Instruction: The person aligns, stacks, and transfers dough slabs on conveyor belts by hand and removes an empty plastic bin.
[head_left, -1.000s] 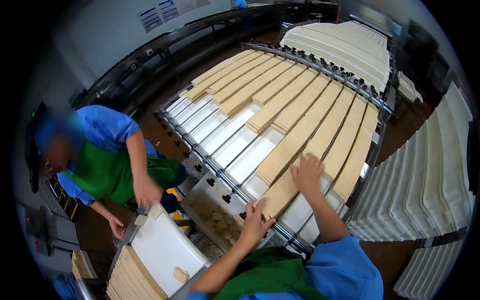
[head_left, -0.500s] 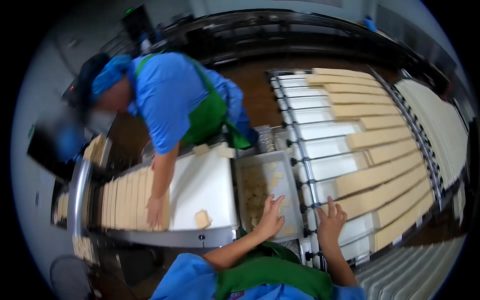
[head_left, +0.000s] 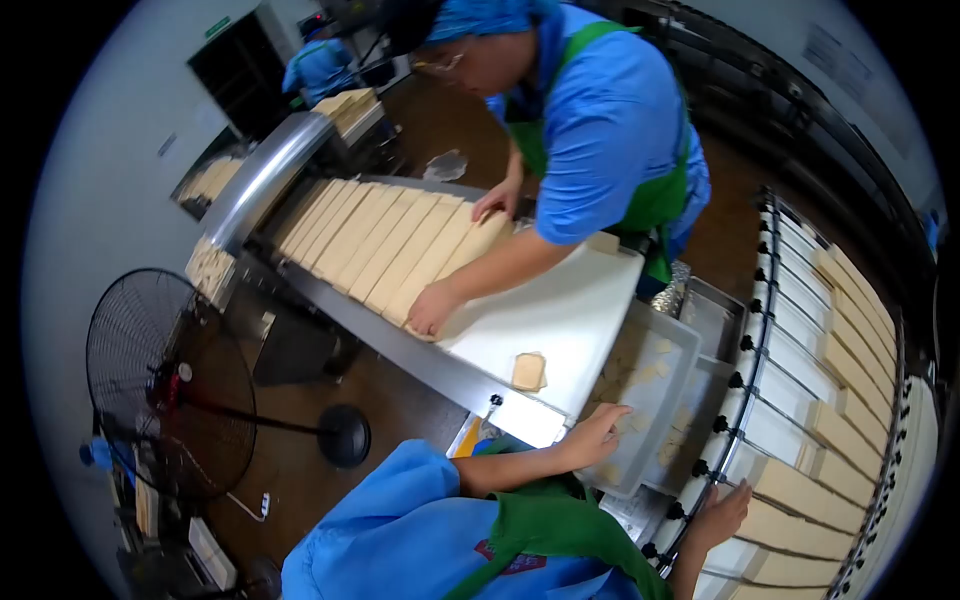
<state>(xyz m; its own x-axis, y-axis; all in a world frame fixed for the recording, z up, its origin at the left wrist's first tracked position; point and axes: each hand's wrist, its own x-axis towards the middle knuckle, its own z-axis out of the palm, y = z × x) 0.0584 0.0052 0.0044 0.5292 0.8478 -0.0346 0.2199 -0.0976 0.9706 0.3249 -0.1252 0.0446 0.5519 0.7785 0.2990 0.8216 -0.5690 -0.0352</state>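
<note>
My left hand, fingers apart and with nothing seen in it, hovers over the near-left part of a plastic tray holding loose pale square pieces. My right hand is open at the near side of a slotted lane rack, beside the ends of long tan bars; whether it touches one I cannot tell. To the left, a small stack of square tan pieces lies on a white belt.
Across the belt a co-worker in blue leans in, both hands on the row of tan bars. A metal hood stands at the belt's far end. A floor fan is at left. Another metal tray sits behind the plastic one.
My view has turned left, so the belt and fan show more and the rack has shifted right. The co-worker now has both hands on the bars. My hands remain empty.
</note>
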